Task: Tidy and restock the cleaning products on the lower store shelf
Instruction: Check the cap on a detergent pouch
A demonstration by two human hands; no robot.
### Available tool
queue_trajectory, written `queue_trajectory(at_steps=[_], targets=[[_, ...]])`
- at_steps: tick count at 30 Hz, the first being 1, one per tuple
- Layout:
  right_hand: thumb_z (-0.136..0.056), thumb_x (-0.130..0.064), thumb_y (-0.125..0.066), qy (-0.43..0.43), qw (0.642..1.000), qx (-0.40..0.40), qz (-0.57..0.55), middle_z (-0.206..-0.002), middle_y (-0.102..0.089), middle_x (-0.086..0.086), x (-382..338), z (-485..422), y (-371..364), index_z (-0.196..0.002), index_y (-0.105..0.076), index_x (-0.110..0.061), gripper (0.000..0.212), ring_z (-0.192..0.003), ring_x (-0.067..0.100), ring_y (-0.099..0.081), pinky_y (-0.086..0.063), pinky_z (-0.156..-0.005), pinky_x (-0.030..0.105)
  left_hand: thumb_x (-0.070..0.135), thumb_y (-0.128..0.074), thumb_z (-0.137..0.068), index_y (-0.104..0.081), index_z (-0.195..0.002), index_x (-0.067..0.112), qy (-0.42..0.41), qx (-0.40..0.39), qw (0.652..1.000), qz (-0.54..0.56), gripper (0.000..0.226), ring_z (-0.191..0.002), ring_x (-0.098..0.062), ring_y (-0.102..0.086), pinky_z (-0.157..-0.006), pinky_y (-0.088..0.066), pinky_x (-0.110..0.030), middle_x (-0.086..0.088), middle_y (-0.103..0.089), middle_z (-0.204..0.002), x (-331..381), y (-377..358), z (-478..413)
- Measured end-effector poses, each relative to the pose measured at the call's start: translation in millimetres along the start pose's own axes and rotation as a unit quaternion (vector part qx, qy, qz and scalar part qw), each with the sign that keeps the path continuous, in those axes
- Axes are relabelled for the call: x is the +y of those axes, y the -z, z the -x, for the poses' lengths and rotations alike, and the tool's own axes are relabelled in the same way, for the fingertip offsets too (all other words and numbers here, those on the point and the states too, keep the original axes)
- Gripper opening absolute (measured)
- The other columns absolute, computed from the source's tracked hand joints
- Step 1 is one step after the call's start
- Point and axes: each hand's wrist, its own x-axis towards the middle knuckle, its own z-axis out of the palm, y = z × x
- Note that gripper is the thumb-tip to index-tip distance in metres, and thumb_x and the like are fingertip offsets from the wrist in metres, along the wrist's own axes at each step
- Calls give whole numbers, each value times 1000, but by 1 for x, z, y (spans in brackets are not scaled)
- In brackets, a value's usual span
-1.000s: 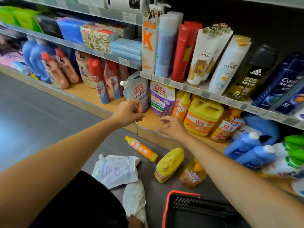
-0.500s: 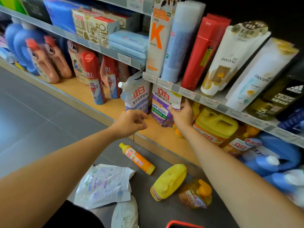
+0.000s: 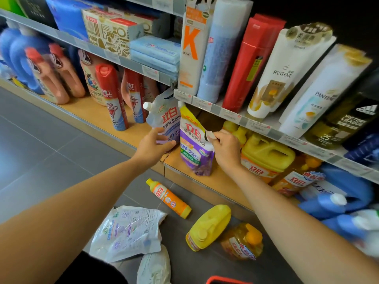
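Since half a second ago the left hand [image 3: 152,146] has uncurled from a loose fist and reached in to the white-and-blue spout pouch [image 3: 166,117], and the right hand [image 3: 226,149] has come down from under the upper shelf's edge, bringing the top corner of the purple refill pouch [image 3: 193,148] forward. The left fingers [image 3: 169,144] are now spread and relaxed, their tips against the lower front of the spout pouch without closing round it. The right fingers [image 3: 214,138] and thumb pinch the purple pouch's upper right corner. This pouch stands tilted on the lower shelf [image 3: 215,181], between the two hands, touching the spout pouch on the side of the left fingers. Just behind the right fingers a yellow jug [image 3: 266,154] stands on the same shelf. Below both hands, on the floor, lie an orange bottle [image 3: 170,198], a yellow canister [image 3: 209,227], an amber bottle [image 3: 243,240] and a flat white pouch [image 3: 129,232].
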Motion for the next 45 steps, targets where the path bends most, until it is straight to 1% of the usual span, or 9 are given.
queue_trajectory(at_steps=[9, 12, 16, 24, 28, 34, 38, 42, 45], targets=[[-91, -9, -67, 3, 990, -97, -100, -75, -58, 11, -43, 5, 54, -82, -70, 6, 18, -72, 36, -63, -50, -63, 58, 34, -64, -98, -38, -142, 28, 25, -23, 990, 140, 51, -96, 0, -60, -60, -51, -11, 20, -54, -113, 16, -14, -1], [-91, -8, -66, -23, 986, -109, -125, -82, -63, 26, -48, 9, 81, -80, -68, 9, 21, -70, 41, -64, -51, -59, 51, 27, -58, -103, -43, -143, 18, 19, -73, 982, 171, 44, -98, 3, -70, -64, -54, -11, 12, -64, -120, 21, -19, 3], [-96, -13, -63, -49, 970, -147, -189, -83, -68, 11, -50, 22, 112, -82, -71, -9, 16, -49, 7, -64, -46, -41, 18, 25, -56, -103, -55, -131, 18, 9, -112, 974, 195, 29, -96, -1, -73, -71, -59, -18, 15, -76, -104, 31, -24, 11], [-98, -27, -62, -124, 962, -94, -224, -76, -69, 9, -23, 54, 164, -71, -72, -19, 30, -47, 19, -57, -49, -48, 37, 18, -67, -95, -67, -108, 14, -44, -120, 965, 230, 13, -99, -26, -75, -78, -64, -34, -8, -78, -108, 69, -40, 41], [-96, -31, -63, -186, 961, -72, -191, -85, -69, 30, 3, 81, 184, -87, -65, 9, 41, -67, 36, -68, -54, -71, 66, 16, -77, -85, -71, -92, 13, -85, -113, 972, 188, 10, -87, -22, -77, -65, -61, -26, -4, -80, -91, 96, -50, 69], [-87, -34, -75, -124, 989, -80, -20, -110, -58, -1, 10, 116, 217, -121, -66, -17, 39, -99, 17, -57, -49, -78, 33, 9, -81, -82, -75, -94, 10, -219, -129, 965, 59, 14, -85, -18, -76, -71, -63, -29, -5, -79, -93, 135, -72, 111], [-83, -44, -75, -1, 998, -62, 28, -131, -60, -2, -23, 130, 230, -133, -60, -26, 56, -123, 18, -51, -43, -101, 42, 17, -84, -80, -77, -98, 16, -277, -182, 943, -12, 20, -87, -18, -77, -76, -63, -36, -1, -80, -94, 153, -76, 133], [-93, -34, -66, 24, 992, -111, -45, -92, -73, -1, -47, 142, 234, -96, -74, -25, 12, -86, 16, -66, -54, -76, 45, 25, -83, -77, -77, -102, 6, -291, -204, 934, -20, 32, -93, -27, -76, -82, -61, -47, -8, -79, -98, 157, -85, 153], [-95, -29, -66, 14, 993, -104, -61, -56, -57, -8, -43, 155, 239, -59, -61, -27, 36, -58, 14, -53, -43, -58, 44, 15, -81, -81, -75, -104, 7, -262, -248, 932, 25, 25, -96, -22, -75, -81, -62, -36, -5, -79, -101, 150, -94, 173]])
